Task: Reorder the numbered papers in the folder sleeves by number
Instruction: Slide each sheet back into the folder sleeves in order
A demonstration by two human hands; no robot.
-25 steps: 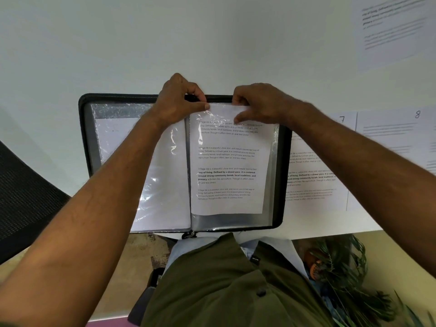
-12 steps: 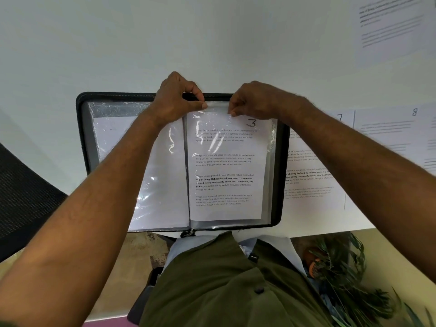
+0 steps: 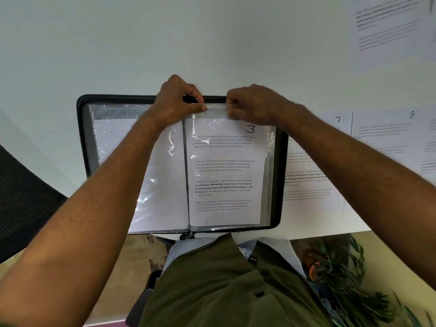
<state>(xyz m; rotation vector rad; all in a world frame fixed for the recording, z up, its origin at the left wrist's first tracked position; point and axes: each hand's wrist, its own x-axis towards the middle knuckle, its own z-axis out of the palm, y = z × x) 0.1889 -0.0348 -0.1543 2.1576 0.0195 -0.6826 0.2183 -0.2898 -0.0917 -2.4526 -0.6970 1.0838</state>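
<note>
The paper marked 3 [image 3: 226, 175] now sits fully inside the right-hand sleeve [image 3: 270, 161] of the open folder [image 3: 81, 138]. One second ago its top edge reached the sleeve mouth under the fingers and its number was hidden by the right hand; half a second ago the number had just come into sight. The sheet has since slid further toward the person, and a clear strip of empty plastic shows above its top edge.

The sheet lies flat with its long axis running away from the person. Its top edge, bearing the handwritten 3 at the upper right corner, points to the far side of the table [image 3: 212, 43]; the text reads upright from the person's position.

The left hand [image 3: 175, 100] pinches the top edge of the sleeve near the folder's spine, thumb against forefinger. The right hand [image 3: 252, 102] is curled, fingertips gripping the same top edge further to the right. Both hands have stayed at the sleeve mouth.

The left-hand sleeve [image 3: 118, 142] holds a sheet showing a blank face. The folder lies open on the white table, at its near edge.

Beside the folder on the right lie a paper marked 7 [image 3: 313, 175] and a paper marked 8 [image 3: 391, 142], side by side. Another printed sheet [image 3: 389, 31] lies at the far right.
</note>
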